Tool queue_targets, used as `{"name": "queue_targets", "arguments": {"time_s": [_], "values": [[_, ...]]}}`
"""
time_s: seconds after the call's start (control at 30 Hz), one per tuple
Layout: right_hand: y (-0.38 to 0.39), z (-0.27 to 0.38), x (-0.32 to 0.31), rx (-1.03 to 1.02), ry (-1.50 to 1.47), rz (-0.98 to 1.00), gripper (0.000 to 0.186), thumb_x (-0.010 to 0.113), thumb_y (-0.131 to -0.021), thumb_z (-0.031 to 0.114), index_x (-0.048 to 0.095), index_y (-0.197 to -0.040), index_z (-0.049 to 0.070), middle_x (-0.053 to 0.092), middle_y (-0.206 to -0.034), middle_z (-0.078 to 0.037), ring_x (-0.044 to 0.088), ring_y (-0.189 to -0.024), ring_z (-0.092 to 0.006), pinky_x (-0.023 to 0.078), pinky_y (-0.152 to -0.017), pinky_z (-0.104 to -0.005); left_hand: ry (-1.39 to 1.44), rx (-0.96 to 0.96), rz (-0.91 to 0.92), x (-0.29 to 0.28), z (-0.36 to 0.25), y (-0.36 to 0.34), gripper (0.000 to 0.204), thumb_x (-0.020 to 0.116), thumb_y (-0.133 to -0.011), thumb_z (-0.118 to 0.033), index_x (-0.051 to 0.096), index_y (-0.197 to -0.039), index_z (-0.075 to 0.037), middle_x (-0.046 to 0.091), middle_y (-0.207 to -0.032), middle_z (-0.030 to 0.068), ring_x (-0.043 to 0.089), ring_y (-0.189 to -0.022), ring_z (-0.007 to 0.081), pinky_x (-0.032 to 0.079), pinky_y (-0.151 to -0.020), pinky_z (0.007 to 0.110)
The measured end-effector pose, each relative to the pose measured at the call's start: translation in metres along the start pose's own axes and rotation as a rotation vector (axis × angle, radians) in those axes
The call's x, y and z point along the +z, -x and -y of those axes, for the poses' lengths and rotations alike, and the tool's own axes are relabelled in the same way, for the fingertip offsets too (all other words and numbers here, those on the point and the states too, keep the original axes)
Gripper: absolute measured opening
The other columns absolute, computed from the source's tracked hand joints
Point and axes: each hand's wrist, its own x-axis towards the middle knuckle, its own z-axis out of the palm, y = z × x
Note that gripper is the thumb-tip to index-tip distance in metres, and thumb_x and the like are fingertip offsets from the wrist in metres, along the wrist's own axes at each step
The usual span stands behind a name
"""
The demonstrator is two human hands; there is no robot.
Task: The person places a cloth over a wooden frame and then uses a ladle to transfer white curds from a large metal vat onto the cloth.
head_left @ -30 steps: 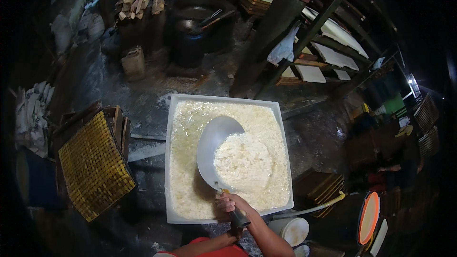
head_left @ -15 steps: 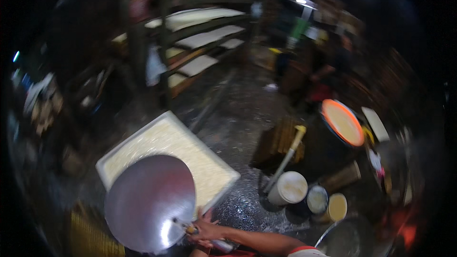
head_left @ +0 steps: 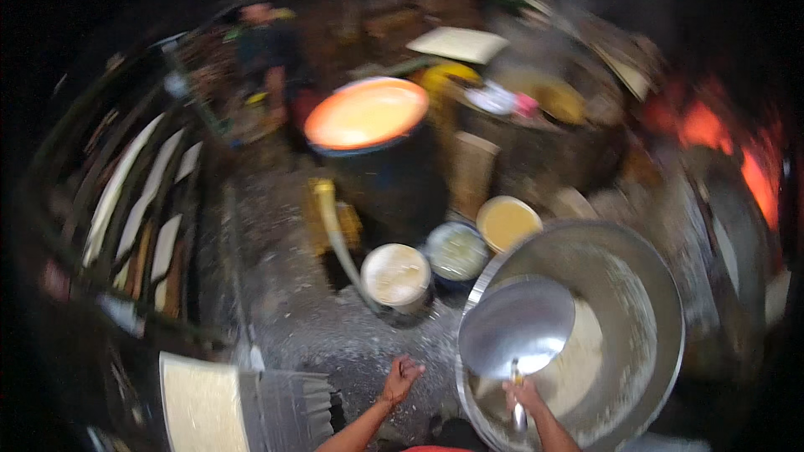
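Note:
My right hand (head_left: 523, 395) is closed around the handle of a large, round, shallow metal ladle (head_left: 517, 326). Its shiny bowl hangs over the left part of a wide metal cauldron (head_left: 678, 318), which has a pale, creamy liquid (head_left: 578, 356) at the bottom. To the left of the cauldron, my left hand (head_left: 404, 378) is raised above the wet floor, holding nothing, with fingers loosely bent and apart. At the lower left lies a tray (head_left: 201, 402) with a flat, pale yellowish layer, beside a grey ribbed sheet (head_left: 289, 410).
Several buckets, including a white-topped one (head_left: 395, 276), line the cauldron's left side. Behind them stands a dark barrel with an orange rim (head_left: 368, 117). Flames (head_left: 758, 188) glow at the right. A rack (head_left: 138, 201) holds pale sheets at left; a person (head_left: 272, 59) is farther back.
My view has turned to the right. The ladle has moved from over the pale tray to over the cauldron. My left hand has come away from the handle.

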Motion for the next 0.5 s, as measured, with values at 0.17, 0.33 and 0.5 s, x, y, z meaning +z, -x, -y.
{"name": "queue_targets", "arguments": {"time_s": [0.17,0.33,0.5], "values": [[-0.132,-0.152,-0.193,0.371,-0.146,-0.855,0.015,0.056,-0.081,0.016,0.058,-0.072,0.005,0.058,-0.061,-0.010,0.058,-0.051,-0.0248,0.048,-0.049,-0.0398,-0.459,0.185,0.094,0.168,-0.090,-0.104,0.067,0.070,-0.083,-0.028,0.034,-0.131,0.003,0.049,-0.123,0.0178,0.048,-0.113,0.0269,0.037,-0.098,0.038],[-0.248,-0.185,-0.268,0.886,0.316,-1.062,0.036,0.075,-0.066,0.023,0.063,-0.093,0.003,0.069,-0.088,-0.010,0.068,-0.074,-0.0240,0.055,-0.060,-0.0364,-0.717,0.363,-0.111,0.196,-0.075,-0.151,0.075,0.072,-0.080,-0.026,0.029,-0.134,0.005,0.041,-0.130,0.0219,0.041,-0.122,0.0308,0.030,-0.105,0.037],[-0.302,-0.308,-0.357,0.948,-0.118,-1.531,0.028,0.068,-0.076,0.030,0.068,-0.091,0.007,0.068,-0.092,-0.009,0.065,-0.089,-0.0205,0.052,-0.071,-0.0360,-0.719,0.111,-0.105,0.231,-0.059,-0.162,0.083,0.072,-0.078,-0.010,0.020,-0.141,0.002,0.034,-0.137,0.0198,0.034,-0.126,0.0281,0.025,-0.108,0.040]]}}
